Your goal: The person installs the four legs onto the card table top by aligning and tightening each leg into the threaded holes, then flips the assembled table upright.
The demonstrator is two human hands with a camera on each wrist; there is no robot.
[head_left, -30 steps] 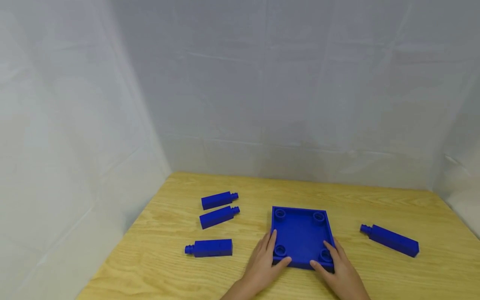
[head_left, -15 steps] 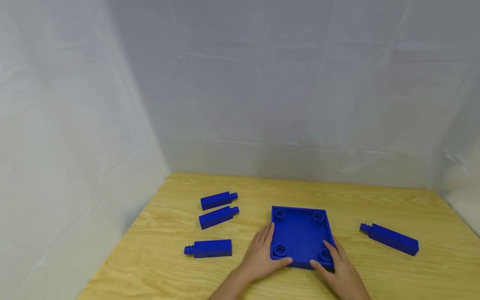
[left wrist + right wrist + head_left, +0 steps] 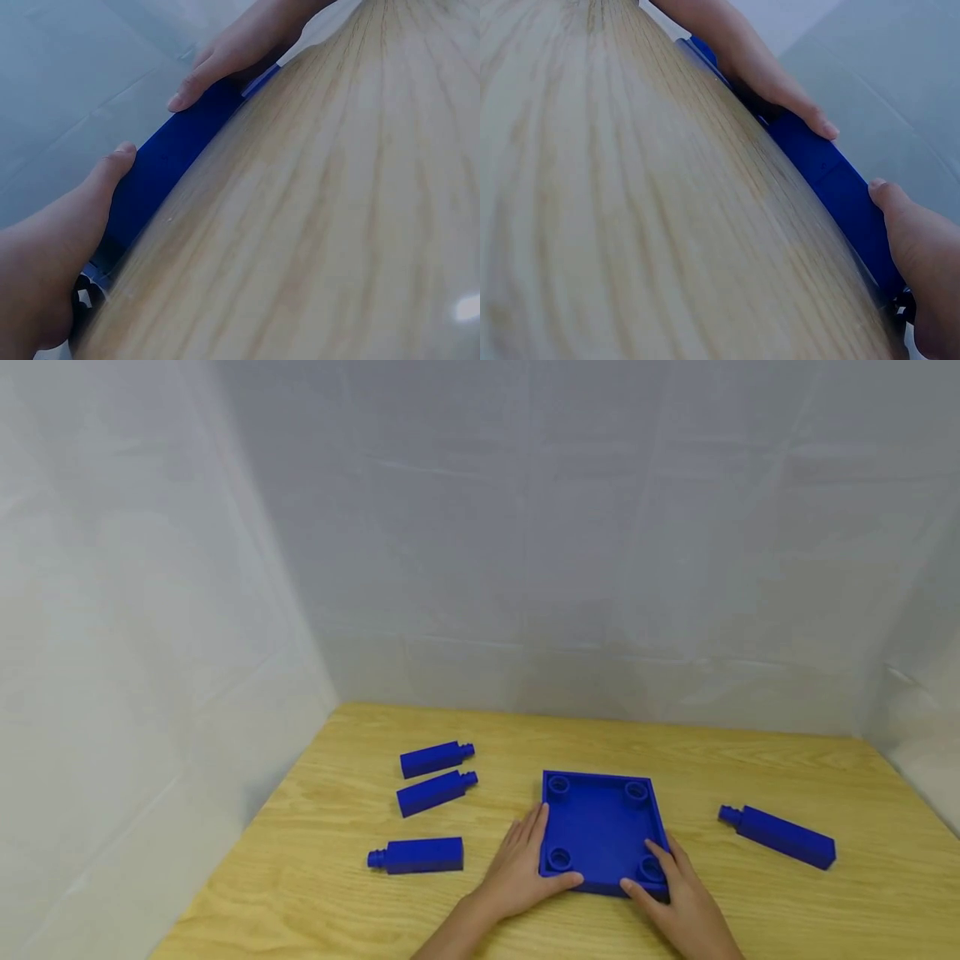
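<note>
Lying flat on the wooden table [image 3: 750, 760], a little toward the near edge and about midway across, the blue square tray [image 3: 602, 827] shows a low rim and a round socket in each of its four corners. The left hand [image 3: 520, 870] rests against the tray's left side, its fingers extended along that wall and its thumb laid on the near edge by the front-left socket. The right hand [image 3: 678, 893] sits at the near right corner, fingers reaching up the right side and thumb on the front edge; the fingers of both hands are relaxed and fairly straight, touching the tray rather than wrapped round it. Both wrist views show the same contact from low down: a thumb from each hand pressed to the tray's near wall, with the tray flat on the wood.

Three blue pegs lie on their sides to the left of the tray: one [image 3: 416, 855] nearest the left hand but apart from it, and two more [image 3: 436, 792] [image 3: 436, 758] farther back, close together. A fourth blue peg [image 3: 777, 836] lies well apart on the right. Pale fabric [image 3: 525, 527] hangs behind and beside the table.
</note>
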